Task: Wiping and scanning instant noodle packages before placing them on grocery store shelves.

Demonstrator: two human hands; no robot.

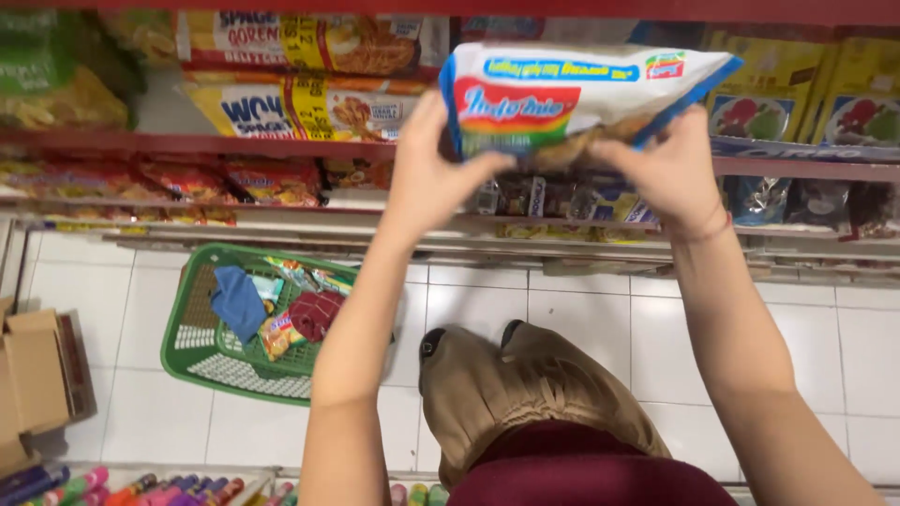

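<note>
Both my hands hold up a large white noodle multipack (572,94) with a red, blue and green print, in front of the store shelves. My left hand (433,164) grips its lower left corner with the thumb on the front. My right hand (664,167) grips its lower right part, fingers spread over the wrapper. The pack is level with the upper shelf, and hides the goods behind it.
Red shelves (234,141) carry yellow pasta packs (300,108) and snack bags. A green shopping basket (202,361) with several packets and cloths stands on the white tiled floor at lower left. A cardboard box (33,375) sits at the far left. Coloured pens (141,489) line the bottom edge.
</note>
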